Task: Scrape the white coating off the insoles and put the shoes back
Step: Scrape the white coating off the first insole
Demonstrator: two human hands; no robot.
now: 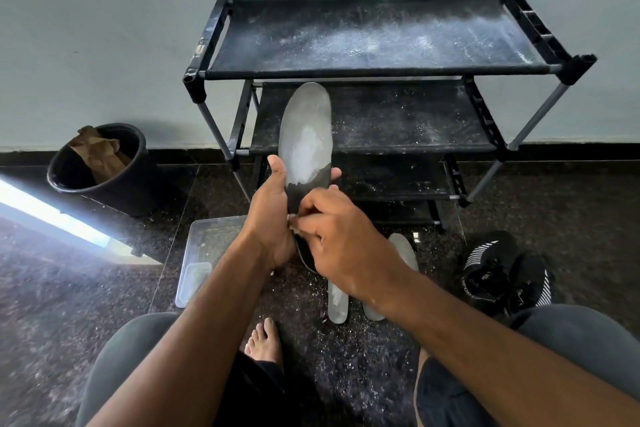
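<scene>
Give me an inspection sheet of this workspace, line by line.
Surface: dark speckled floor, littered with white flakes.
Job's things: insole in hand, white coating partly scraped off near the heel; two more insoles on the floor; black shoes at right.
Clutter: clear plastic box; black bucket with brown paper.
Grips: left hand holds the insole; right hand pinches a small white scraper against it.
Cables: nothing seen.
Surroundings: black shoe rack, dusted white, against a pale wall.
</scene>
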